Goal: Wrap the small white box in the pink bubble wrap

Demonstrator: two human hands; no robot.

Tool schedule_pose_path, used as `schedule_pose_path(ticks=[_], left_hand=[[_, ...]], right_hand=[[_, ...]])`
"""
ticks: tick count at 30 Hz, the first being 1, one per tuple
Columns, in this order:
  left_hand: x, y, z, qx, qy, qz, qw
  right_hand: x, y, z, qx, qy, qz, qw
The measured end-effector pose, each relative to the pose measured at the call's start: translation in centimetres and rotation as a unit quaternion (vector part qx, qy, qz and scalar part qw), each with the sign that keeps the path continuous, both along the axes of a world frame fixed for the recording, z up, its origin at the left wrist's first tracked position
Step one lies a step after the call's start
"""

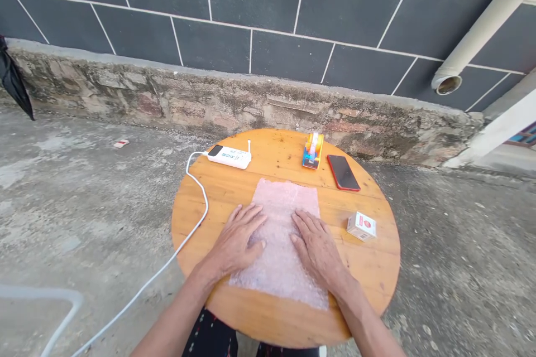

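A sheet of pinkish, see-through bubble wrap (pixel 278 245) lies flat on the round wooden table (pixel 268 321) in front of me. My left hand (pixel 243 237) rests on its left edge, palm down with the fingers stretched out. On the right edge lies my right hand (pixel 314 242), also flat, its fingers pointing up and inward. Neither hand holds anything. Right of my right hand stands a small white box (pixel 362 226) with red print.
At the table's back are a white device (pixel 229 157) with a white cable (pixel 205 195), a yellow and blue tape dispenser (pixel 313 150) and a red-edged phone (pixel 343 172). Beyond stands a low stone wall (pixel 201 100). A folded black umbrella (pixel 14 81) is far left.
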State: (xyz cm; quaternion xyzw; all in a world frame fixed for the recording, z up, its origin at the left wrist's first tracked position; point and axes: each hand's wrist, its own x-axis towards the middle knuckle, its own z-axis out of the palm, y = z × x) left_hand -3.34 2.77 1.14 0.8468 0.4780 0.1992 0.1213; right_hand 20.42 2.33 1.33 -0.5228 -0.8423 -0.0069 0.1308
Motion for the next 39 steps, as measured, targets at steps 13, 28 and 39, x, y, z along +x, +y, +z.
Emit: schedule_pose_path(ticks=[13, 28, 39], left_hand=[[0.3, -0.1, 0.2, 0.007, -0.039, 0.042, 0.998], [0.1, 0.3, -0.8, 0.021, -0.014, 0.019, 0.999], [-0.1, 0.4, -1.3, 0.033, -0.002, 0.002, 0.999]], right_hand=[[1.4, 0.6, -1.7, 0.047, 0.043, 0.02, 0.998], [4.7, -1.1, 2.5, 0.068, 0.13, -0.009, 0.989], [14.3, -1.0, 2.3, -0.024, 0.114, -0.226, 0.967]])
